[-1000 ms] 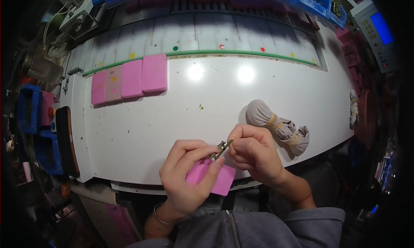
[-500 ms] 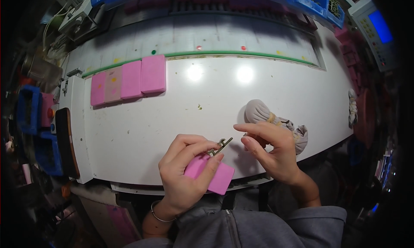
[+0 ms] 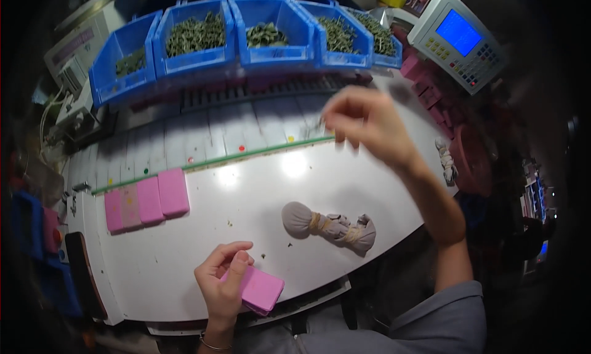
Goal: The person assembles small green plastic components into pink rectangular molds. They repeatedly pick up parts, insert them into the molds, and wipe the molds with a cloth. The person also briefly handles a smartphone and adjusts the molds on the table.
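left hand on a pink block, right hand out near the slatted white belt.
i see the left hand [image 3: 220, 289] gripping the pink block [image 3: 265, 289] under its thumb, probably to steady it; beyond, on the white tabletop [image 3: 160, 255], a banded grey cloth bundle [image 3: 335, 226] seems parked within reach. the right hand's [image 3: 370, 129] fingertips draw close, blur hiding whether they pinch anything. past the slatted white belt [image 3: 225, 129], blue bins [image 3: 277, 56] tilt forward, presumably for easy picking.

The white surface [image 3: 154, 274] carries three pink blocks [image 3: 173, 193] and a tan block [image 3: 130, 207], far left. A tied cloth bundle [image 3: 298, 219] lies right.
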{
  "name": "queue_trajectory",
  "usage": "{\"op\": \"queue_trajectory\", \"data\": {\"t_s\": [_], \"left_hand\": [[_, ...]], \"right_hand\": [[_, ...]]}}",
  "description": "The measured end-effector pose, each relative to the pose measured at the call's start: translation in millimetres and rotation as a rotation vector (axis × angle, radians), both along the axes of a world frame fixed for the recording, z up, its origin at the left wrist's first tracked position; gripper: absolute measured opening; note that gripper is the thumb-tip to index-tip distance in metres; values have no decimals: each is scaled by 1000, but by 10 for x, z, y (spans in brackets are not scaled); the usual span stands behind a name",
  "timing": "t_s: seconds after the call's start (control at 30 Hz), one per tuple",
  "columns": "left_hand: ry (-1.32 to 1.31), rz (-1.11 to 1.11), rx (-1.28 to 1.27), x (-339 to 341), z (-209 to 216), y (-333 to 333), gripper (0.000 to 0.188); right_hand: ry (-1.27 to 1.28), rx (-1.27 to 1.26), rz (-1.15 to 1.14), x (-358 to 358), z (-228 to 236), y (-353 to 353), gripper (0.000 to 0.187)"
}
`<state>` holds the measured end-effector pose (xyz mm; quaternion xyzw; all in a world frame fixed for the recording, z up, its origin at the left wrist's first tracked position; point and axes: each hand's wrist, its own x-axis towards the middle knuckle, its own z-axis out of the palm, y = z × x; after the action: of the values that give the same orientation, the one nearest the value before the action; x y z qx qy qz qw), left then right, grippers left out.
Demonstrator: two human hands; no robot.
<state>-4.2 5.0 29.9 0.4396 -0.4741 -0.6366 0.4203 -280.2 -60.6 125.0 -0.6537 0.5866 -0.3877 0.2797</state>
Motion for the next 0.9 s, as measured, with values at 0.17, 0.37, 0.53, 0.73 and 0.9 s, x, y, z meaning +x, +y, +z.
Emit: {"op": "queue_trajectory", "data": {"t_s": [0.17,0.37,0.53,0.73,0.9], "left_hand": [[161,-41,134,-133,-177,-5,32],[823,36,572,-104,-494,-94,58],[572,83,517,-226,-36,-49,90],[254,-247,4,-188,104,202,102],[445,-261,75,-114,22,95,47]], "right_hand": [[-112,-545,-377,-434,286,-736,29],[-40,77,322,681,-371,511,27],[-110,-276,423,1112,-822,714,17],[-1064,738,297,1100,-828,784,34],[-170,95,141,945,-872,758,32]]}}
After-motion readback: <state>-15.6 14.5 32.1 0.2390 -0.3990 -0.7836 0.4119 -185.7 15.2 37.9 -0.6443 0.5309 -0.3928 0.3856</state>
